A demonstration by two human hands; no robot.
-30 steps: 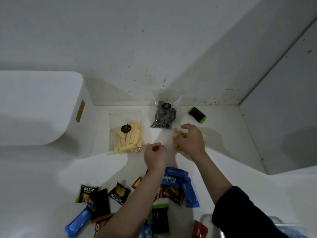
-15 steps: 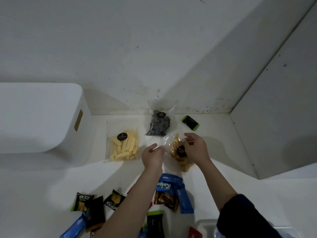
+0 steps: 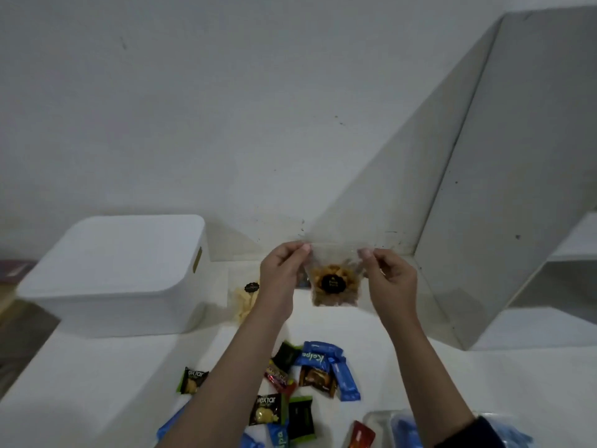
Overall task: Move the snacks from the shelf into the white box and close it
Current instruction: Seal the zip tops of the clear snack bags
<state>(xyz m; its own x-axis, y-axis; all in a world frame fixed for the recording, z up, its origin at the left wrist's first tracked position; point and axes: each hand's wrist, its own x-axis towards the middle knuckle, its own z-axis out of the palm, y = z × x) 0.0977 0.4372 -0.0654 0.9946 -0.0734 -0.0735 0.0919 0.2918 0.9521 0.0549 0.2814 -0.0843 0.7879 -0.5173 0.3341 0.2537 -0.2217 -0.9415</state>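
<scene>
Clear bag of brown snacks (image 3: 334,287) is pinched at its top corners by left hand (image 3: 280,270) and right hand (image 3: 389,277), held up above the shelf (image 3: 420,367). Lidded white box (image 3: 119,273) sits left; small wrapped snacks (image 3: 318,371) are scattered below

We see the left hand (image 3: 280,275) covering part of the pale-stick bag (image 3: 244,299) and most of a dark packet (image 3: 303,281) behind it. The round label (image 3: 332,285) on the held clear bag (image 3: 336,279) is too blurred to read. The near edge cuts off blue wrappers (image 3: 277,438), a red packet (image 3: 361,435) and a clear container (image 3: 381,426).
</scene>
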